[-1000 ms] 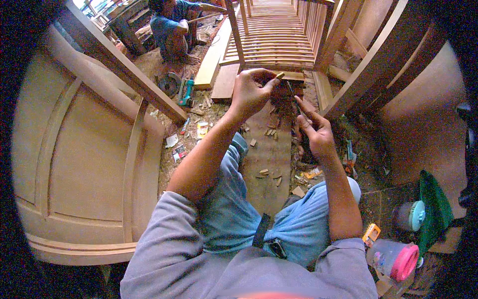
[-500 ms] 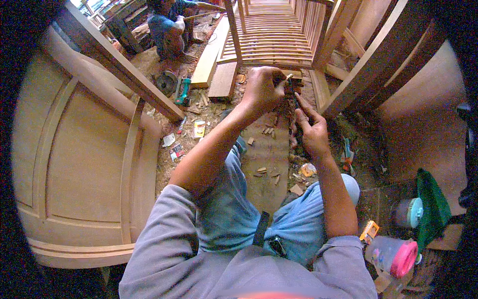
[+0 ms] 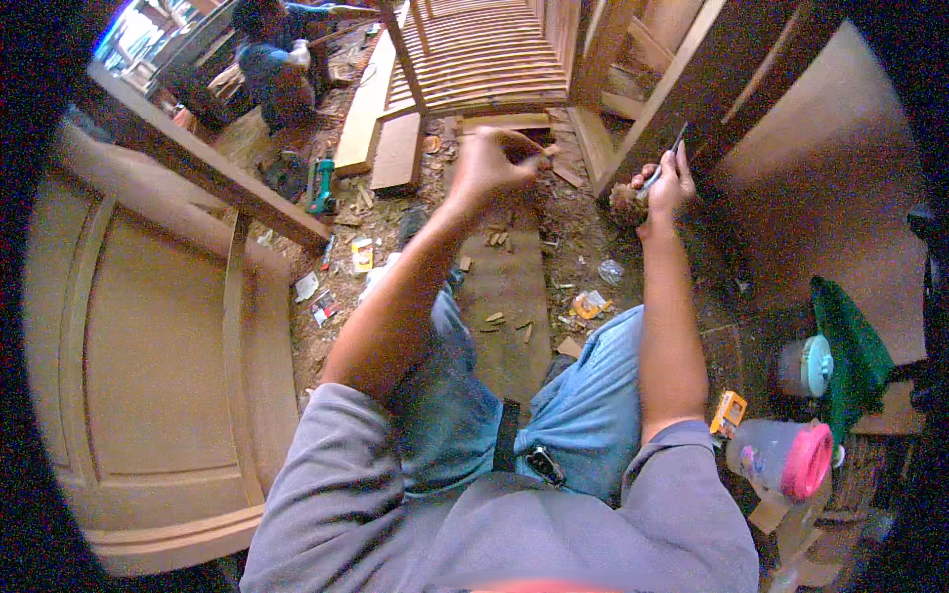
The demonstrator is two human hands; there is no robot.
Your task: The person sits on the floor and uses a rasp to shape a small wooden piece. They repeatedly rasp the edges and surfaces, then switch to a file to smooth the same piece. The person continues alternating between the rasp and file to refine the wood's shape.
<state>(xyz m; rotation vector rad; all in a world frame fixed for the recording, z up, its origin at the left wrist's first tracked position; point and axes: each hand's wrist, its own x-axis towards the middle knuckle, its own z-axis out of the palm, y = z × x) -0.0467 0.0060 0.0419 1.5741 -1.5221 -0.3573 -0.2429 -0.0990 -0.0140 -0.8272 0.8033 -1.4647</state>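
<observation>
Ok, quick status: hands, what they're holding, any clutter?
Left grip curled, contents too blurred to tell. Right grip closed around slim rod-like tool. Small wood offcuts on floor plank between the legs.

A woodworking shop is indicated by a panel (image 3: 163, 346), a slatted frame (image 3: 484, 64), boards (image 3: 397, 153), a power tool (image 3: 323, 186) and strewn scraps (image 3: 495, 239).

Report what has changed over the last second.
The right hand swung right, away from the still-raised left hand, carrying the slim dark tool along. Blur hides whether the left hand's pinch keeps the small pale wood piece. The long teal power tool and pink-lidded clear plastic tub stayed put.
</observation>
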